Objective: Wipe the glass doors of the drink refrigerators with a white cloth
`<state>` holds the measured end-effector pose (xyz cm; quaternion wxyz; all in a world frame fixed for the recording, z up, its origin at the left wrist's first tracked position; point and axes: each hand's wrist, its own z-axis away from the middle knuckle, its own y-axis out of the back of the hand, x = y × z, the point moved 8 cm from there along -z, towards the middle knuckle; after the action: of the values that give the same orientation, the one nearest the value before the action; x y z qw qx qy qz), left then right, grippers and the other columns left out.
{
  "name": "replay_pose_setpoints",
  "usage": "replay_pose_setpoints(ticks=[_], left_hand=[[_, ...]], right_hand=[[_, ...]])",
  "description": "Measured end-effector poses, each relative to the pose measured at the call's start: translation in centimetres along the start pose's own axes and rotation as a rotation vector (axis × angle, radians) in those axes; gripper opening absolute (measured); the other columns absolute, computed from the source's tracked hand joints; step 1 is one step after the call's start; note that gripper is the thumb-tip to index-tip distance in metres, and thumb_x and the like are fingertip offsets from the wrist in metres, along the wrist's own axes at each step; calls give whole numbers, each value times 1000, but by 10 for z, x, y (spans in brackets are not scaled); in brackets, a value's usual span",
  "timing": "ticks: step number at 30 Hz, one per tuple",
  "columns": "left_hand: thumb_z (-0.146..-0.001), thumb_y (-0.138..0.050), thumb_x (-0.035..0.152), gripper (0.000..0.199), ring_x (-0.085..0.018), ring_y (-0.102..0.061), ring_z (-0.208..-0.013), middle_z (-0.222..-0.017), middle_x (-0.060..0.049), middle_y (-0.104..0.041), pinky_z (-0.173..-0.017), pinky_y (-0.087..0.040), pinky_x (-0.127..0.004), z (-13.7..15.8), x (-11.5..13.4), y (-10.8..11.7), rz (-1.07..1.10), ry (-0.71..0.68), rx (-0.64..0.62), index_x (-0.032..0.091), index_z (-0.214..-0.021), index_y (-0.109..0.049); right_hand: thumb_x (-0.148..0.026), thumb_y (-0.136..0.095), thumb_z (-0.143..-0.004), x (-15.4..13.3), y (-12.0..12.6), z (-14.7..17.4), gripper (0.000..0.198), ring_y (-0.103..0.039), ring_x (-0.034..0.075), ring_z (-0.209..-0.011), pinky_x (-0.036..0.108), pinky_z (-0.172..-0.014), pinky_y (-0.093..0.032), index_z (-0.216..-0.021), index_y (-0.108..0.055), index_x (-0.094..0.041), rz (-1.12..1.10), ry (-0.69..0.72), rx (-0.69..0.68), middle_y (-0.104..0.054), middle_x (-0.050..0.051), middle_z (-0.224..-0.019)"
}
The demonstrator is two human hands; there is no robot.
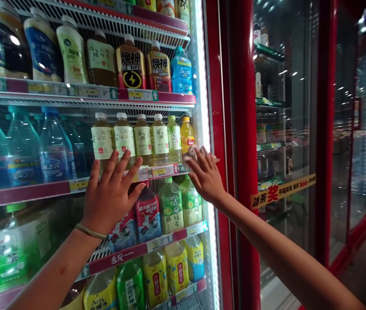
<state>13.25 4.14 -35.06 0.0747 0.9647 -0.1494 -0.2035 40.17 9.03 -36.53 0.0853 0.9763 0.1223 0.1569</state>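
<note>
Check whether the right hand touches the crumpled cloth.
Touching: in the head view, the right hand lies right on the crumpled cloth, whose edges poke out on both sides.

The head camera faces a nearby drinks cooler (215, 86).

1 left hand (108, 193), 1 right hand (209, 178), 1 wristband (89, 232), 1 crumpled cloth (188, 162). Row by the fingertips: 4 white-capped bottles (143, 140), then rightward 1 green-capped bottle (174, 137), 1 yellow-capped bottle (187, 132). Elsewhere: 2 lettered energy-drink bottles (130, 63), 2 scooter-label bottles (148, 217) visible.
</note>
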Motion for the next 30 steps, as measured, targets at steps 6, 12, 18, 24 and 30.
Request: replay_pose_setpoints(ticks=[6, 12, 18, 24, 30], left_hand=[[-99, -58, 46, 76, -30, -22, -159, -171, -4, -26, -131, -6, -57, 7, -3, -1, 7, 19, -13, 39, -164, -18], [-100, -55, 46, 74, -29, -23, -159, -171, -3, -26, -132, -6, -56, 7, -2, -1, -18, 13, -4, 39, -164, -19], [-102, -53, 46, 73, -27, -20, -160, -172, -2, -24, -132, -4, -54, 7, -2, -1, -20, 22, -1, 38, -165, -17], [-102, -51, 48, 71, -26, -21, -160, -172, -2, -25, -132, -7, -54, 8, -3, -2, -61, 7, -5, 38, -165, -19], [-103, -49, 49, 70, -27, -23, -159, -171, -2, -26, -131, -8, -55, 8, -3, -2, -87, 9, 3, 37, -164, -19]], right_hand=[[-41, -37, -108, 34, 2, 25, 49, -16, 28, -162, 56, -129, -28, -155, -44, -30, 27, -69, 3, -24, 1, -173], [-39, -40, -107, -7, 0, -1, 51, -12, 29, -162, 57, -131, -25, -158, -37, -35, 9, -41, 11, -18, -2, -175], [-39, -40, -108, 22, 4, 26, 49, -17, 29, -161, 56, -130, -29, -156, -41, -31, 17, -29, 13, -22, 1, -174], [-38, -40, -108, -24, -1, -9, 50, -11, 30, -162, 57, -131, -25, -157, -39, -34, -34, -65, 28, -18, -2, -175], [-40, -47, -106, -16, -1, 14, 49, -20, 30, -160, 56, -130, -28, -154, -43, -37, -42, 102, -11, -23, -5, -173]])
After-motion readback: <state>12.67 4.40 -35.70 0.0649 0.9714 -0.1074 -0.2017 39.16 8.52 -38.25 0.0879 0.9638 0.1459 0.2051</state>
